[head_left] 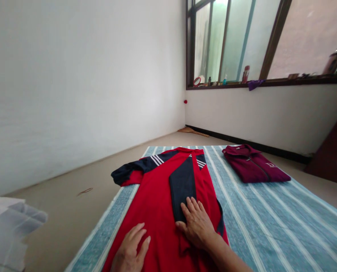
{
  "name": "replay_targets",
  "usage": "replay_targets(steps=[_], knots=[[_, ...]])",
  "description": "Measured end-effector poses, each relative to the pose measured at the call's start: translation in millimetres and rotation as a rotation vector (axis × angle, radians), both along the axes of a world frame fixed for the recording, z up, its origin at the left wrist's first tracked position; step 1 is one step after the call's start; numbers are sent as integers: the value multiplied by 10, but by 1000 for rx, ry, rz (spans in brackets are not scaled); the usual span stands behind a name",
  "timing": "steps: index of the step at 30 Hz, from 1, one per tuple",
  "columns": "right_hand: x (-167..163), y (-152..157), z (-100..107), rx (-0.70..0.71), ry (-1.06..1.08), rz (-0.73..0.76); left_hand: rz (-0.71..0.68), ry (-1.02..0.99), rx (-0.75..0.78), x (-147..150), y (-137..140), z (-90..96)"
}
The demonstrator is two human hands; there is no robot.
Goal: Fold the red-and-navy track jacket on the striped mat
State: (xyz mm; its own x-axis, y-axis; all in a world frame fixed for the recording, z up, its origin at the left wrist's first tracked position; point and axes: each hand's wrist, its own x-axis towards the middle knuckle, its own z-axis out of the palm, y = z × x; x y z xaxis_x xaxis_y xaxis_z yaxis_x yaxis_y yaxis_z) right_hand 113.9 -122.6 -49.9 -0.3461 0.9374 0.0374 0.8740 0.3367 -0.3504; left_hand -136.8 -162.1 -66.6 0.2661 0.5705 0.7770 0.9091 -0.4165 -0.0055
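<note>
So the red jacket is lying flat on a striped blue sheet, one navy sleeve folded in across it. Right hand is flat and open on that sleeve, left hand is loosely open at the lower red fabric, and a folded maroon jacket sits off right.

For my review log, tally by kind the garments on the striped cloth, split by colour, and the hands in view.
Red-and-navy garment: 1, laid out
Maroon garment: 1, folded
Bare hands: 2, the left hand and the right hand
Total: 4
</note>
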Motion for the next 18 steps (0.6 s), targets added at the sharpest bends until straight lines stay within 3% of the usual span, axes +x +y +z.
replay_targets(steps=[6,18], knots=[[-10,12,-3,10,15,-6,16,96,24,17,15,-21],[-15,6,-10,20,31,-12,26,-16,-48,-37,30,-144]])
